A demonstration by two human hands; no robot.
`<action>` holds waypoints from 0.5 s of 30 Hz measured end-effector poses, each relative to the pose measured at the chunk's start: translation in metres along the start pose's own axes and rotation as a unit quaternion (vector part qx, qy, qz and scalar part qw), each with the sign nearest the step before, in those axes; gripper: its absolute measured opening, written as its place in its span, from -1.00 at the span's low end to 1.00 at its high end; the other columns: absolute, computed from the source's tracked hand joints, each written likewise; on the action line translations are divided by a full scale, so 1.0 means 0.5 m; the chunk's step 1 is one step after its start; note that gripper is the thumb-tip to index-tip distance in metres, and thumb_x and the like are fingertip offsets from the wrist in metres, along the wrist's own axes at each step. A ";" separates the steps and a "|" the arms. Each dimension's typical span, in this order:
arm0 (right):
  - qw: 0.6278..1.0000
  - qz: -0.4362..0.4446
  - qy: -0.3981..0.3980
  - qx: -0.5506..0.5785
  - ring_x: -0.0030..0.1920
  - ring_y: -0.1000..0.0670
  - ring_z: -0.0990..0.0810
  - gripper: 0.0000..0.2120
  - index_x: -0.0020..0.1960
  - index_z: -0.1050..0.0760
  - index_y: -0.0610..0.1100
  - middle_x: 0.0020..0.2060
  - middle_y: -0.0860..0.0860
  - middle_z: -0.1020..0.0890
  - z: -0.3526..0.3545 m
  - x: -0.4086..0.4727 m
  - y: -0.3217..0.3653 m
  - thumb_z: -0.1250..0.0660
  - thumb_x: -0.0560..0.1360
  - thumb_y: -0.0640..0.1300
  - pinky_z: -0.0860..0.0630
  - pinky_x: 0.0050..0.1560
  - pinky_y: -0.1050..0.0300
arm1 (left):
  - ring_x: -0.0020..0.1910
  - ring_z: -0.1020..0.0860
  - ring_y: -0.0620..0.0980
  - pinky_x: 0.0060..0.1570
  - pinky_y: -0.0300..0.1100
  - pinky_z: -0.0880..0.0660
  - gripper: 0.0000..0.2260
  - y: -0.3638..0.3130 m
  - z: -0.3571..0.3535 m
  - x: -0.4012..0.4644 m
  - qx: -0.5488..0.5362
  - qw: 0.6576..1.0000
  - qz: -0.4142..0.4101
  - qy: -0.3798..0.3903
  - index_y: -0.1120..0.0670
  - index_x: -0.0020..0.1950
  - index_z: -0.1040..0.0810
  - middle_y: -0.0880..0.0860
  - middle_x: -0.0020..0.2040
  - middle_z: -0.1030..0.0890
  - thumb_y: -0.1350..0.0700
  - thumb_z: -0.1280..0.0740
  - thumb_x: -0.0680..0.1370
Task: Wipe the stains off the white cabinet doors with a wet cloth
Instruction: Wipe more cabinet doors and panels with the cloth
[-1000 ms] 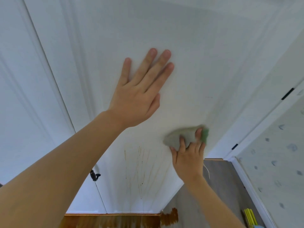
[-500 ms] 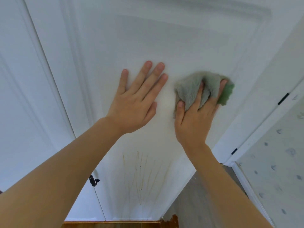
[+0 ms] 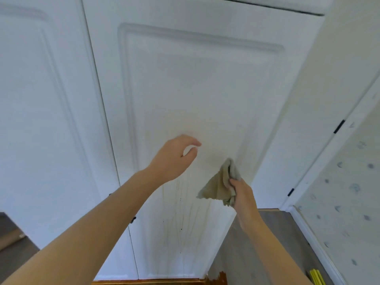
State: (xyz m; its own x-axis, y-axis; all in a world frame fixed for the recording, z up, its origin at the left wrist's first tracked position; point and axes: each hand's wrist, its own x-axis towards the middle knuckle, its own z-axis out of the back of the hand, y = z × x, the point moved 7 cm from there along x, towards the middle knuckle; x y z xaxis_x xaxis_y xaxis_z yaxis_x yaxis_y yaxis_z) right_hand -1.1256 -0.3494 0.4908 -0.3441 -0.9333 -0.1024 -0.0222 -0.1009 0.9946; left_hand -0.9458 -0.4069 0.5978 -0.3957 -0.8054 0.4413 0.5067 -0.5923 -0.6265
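Cloth (image 3: pixel 221 187), grey-green and bunched, gripped in right hand (image 3: pixel 242 194) just off the white cabinet door (image 3: pixel 195 89); left hand (image 3: pixel 174 159) loosely curled, empty; brown drip stains (image 3: pixel 185 219) remain below, so next pass likely needs cloth pressed lower.

**A room in a home, by the built-in cupboards**

This looks like a lived-in domestic room. Tall white cabinet doors (image 3: pixel 197 95) with raised moulded panels fill the far wall, a second door (image 3: pixel 41 112) beside them on the left, small dark knobs (image 3: pixel 133 219) near the seam between the two. Brownish drip streaks (image 3: pixel 185 219) run down the lower panel. On the right, a white door frame (image 3: pixel 320 165) with dark hinges (image 3: pixel 338 126) meets wallpaper (image 3: pixel 349 192) dotted with small grey-blue motifs above a white skirting board (image 3: pixel 316 243). The floor (image 3: pixel 242 254) is grey wood-look planking, with an orange-brown wooden edge (image 3: pixel 156 281) nearest to us.
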 end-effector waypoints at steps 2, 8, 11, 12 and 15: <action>0.996 -0.026 0.050 0.062 -0.28 0.01 -0.42 -0.78 -0.05 -0.46 -0.19 -0.30 -0.07 -0.47 -0.018 -0.029 0.028 -0.08 0.61 -0.13 -0.36 -0.27 0.14 | 0.09 -0.54 -0.06 -0.02 -0.40 -0.38 -0.76 0.019 -0.022 -0.030 -0.119 0.983 0.123 0.059 0.08 0.11 -0.58 -0.04 0.07 -0.60 0.03 -0.16 0.61; 0.990 -0.029 0.134 -0.025 -0.06 -0.04 -0.59 -0.68 0.12 -0.53 -0.07 -0.05 -0.08 -0.66 -0.092 -0.094 0.067 -0.02 0.63 -0.04 -0.49 -0.06 0.05 | -0.08 -0.62 -0.13 -0.13 -0.26 -0.47 -0.81 -0.007 -0.024 -0.081 -0.213 0.959 0.160 0.102 0.04 0.01 -0.61 -0.04 -0.06 -0.66 -0.02 -0.29 0.54; 0.986 -0.022 0.140 -0.084 0.09 -0.09 -0.58 -0.67 0.14 -0.52 -0.06 0.04 -0.10 -0.64 -0.118 -0.110 0.075 -0.02 0.63 -0.01 -0.48 0.18 -0.06 | -0.10 -0.62 -0.08 -0.19 -0.26 -0.44 -0.91 0.000 0.003 -0.102 -0.195 0.965 0.166 0.060 0.03 -0.13 -0.61 -0.01 -0.13 -0.65 0.08 -0.33 0.52; 0.984 -0.019 0.141 -0.109 0.09 -0.14 -0.57 -0.66 0.13 -0.53 -0.11 0.04 -0.14 -0.63 -0.125 -0.114 0.077 -0.03 0.62 -0.01 -0.46 0.21 -0.10 | -0.09 -0.62 -0.05 -0.19 -0.24 -0.46 -0.91 0.006 0.011 -0.111 -0.188 0.965 0.172 0.056 0.03 -0.17 -0.60 -0.01 -0.15 -0.65 0.10 -0.33 0.52; 0.981 0.002 0.111 -0.158 -0.11 -0.15 -0.48 -0.70 0.04 -0.48 -0.27 -0.09 -0.18 -0.53 -0.122 -0.113 0.096 -0.10 0.56 -0.08 -0.43 -0.07 0.02 | -0.09 -0.58 0.02 -0.04 -0.04 -0.53 -0.87 0.024 0.029 -0.129 -0.171 0.965 0.194 0.050 0.05 -0.25 -0.54 0.08 -0.14 -0.63 0.13 -0.30 0.50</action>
State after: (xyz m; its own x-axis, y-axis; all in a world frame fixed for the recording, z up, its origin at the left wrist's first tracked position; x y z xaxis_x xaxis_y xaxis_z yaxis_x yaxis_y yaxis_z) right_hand -1.0503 -0.3226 0.5437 -0.1295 -0.9824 -0.1342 0.2827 -0.1663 0.9447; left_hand -0.9030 -0.3624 0.5709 -0.3082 -0.9482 0.0768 0.3566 -0.1900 -0.9147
